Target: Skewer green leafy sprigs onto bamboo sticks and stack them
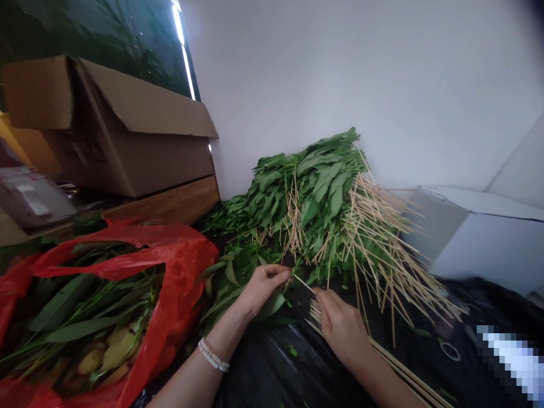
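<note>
Black sheeting (255, 365) lies before a white wall (306, 68); above it the right hand (343, 326) grips a thin stick (304, 284), the left hand (264, 288) pinching its tip (the very end hidden), a red bag (185, 272) cut off leftward

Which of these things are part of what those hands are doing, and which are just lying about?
Part of the work:
left hand, pinching at the tip of a thin stick
right hand, gripping that stick
loose sticks below the right hand
probably the heaped leaves on sticks and leaf-filled red bag

Apparently just lying about:
cardboard box
white box
</note>
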### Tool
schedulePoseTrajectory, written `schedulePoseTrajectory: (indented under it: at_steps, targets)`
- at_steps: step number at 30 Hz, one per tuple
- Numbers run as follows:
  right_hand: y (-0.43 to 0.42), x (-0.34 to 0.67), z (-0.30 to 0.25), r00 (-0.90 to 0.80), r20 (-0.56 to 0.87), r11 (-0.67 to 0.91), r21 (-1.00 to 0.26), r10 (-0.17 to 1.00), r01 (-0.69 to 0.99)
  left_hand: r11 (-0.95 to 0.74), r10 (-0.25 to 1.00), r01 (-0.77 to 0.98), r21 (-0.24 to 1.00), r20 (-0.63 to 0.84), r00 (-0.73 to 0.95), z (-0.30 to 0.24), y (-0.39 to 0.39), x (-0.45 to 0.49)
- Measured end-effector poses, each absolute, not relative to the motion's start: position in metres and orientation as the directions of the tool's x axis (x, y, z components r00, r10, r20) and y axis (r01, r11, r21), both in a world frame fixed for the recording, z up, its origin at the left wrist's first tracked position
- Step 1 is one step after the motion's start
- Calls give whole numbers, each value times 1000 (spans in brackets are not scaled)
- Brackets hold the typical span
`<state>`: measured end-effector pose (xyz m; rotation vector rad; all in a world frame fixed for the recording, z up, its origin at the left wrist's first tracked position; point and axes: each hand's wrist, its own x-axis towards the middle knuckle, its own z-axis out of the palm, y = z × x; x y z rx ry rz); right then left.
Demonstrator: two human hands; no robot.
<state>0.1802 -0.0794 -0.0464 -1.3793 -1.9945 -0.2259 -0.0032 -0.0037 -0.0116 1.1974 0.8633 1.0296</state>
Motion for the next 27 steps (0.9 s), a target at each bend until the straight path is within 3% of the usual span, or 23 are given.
schedulePoseTrajectory:
  at_steps: [13, 27]
  targets:
    - [-82, 179, -43, -204, 632, 409, -197, 747, 891, 80, 931, -215, 973, 4, 364, -15, -4, -1]
    - [-85, 176, -39, -215, 628, 357, -108, 748, 928, 230, 932, -283, 931, -128, 339, -17, -7, 3]
